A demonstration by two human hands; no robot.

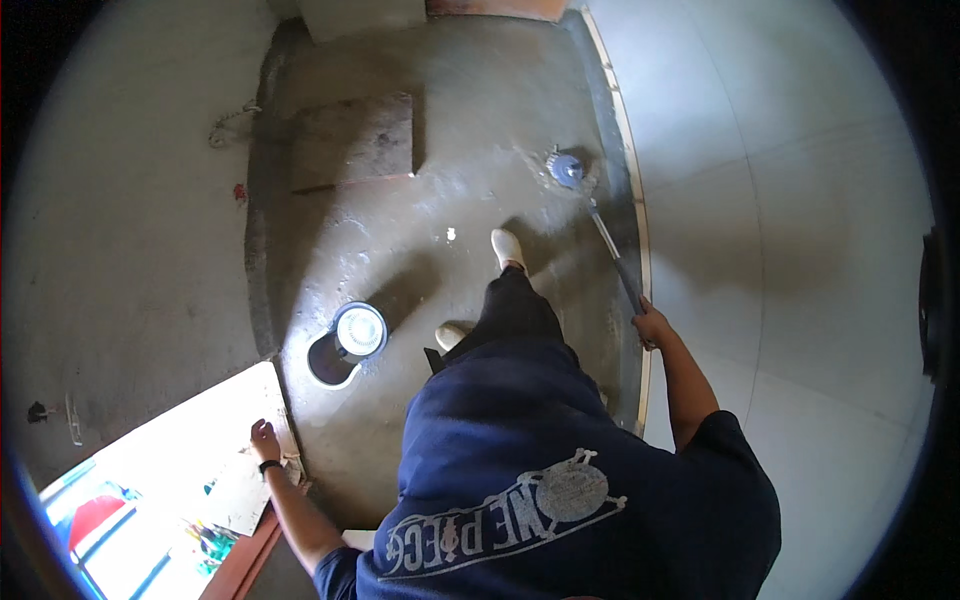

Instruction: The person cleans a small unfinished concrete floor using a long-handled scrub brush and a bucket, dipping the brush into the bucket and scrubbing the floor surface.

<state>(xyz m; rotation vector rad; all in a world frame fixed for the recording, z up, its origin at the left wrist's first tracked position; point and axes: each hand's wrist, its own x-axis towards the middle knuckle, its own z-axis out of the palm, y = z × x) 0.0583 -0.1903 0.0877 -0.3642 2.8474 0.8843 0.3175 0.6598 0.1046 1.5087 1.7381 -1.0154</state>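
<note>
My right hand [651, 327] is closed around the dark grip of a long mop handle [616, 256], close to the right wall. At the far end of the handle a round blue-grey mop head [566, 170] rests on the wet-looking floor [465, 142]. My left hand [264, 441] is at the lower left, over a bright white ledge or sill, with its fingers curled; nothing is seen in it. A dark band is around the left wrist. Whether the left hand touches the ledge cannot be told.
A mop bucket with a round white spin basket [361, 331] stands on the floor left of my feet. A flat square board or hatch [360, 141] lies beyond it. Walls run along both sides. Pens in a green holder [216, 546] stand at the lower left.
</note>
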